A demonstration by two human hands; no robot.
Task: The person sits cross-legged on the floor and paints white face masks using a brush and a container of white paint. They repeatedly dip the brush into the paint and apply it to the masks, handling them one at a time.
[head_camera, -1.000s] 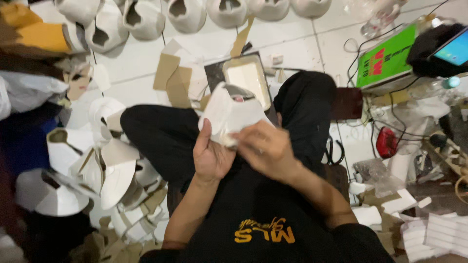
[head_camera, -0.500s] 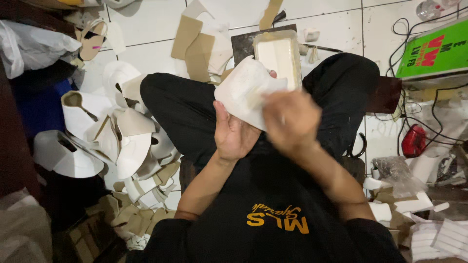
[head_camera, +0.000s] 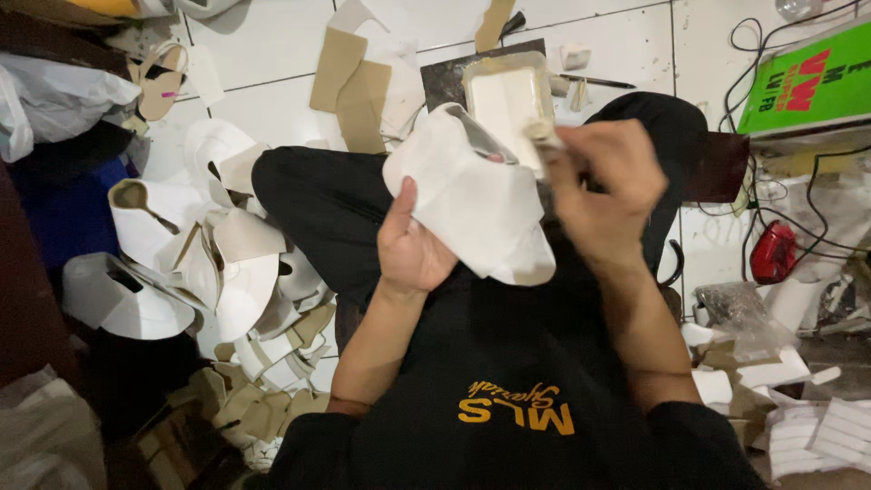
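Observation:
I sit cross-legged in black clothes on a white tiled floor. My left hand (head_camera: 413, 245) grips a white fabric cap piece (head_camera: 467, 204) from below, thumb laid along its side. My right hand (head_camera: 608, 186) is closed at the piece's upper right edge, pinching a small beige brush-like tip (head_camera: 543, 134); what it is stays blurred. Just beyond the piece, a shallow tray of pale paste (head_camera: 504, 95) rests on a dark square board (head_camera: 445, 77).
Stacks of white cap shapes and brims (head_camera: 195, 263) lie on the floor at my left. Brown card cut-outs (head_camera: 349, 77) lie ahead. A green box (head_camera: 803, 82), cables and a red object (head_camera: 773, 254) are at right. White strips (head_camera: 817, 436) sit lower right.
My hands and the white piece have risen closer to the camera. My right hand has shifted from covering the piece to its upper right edge.

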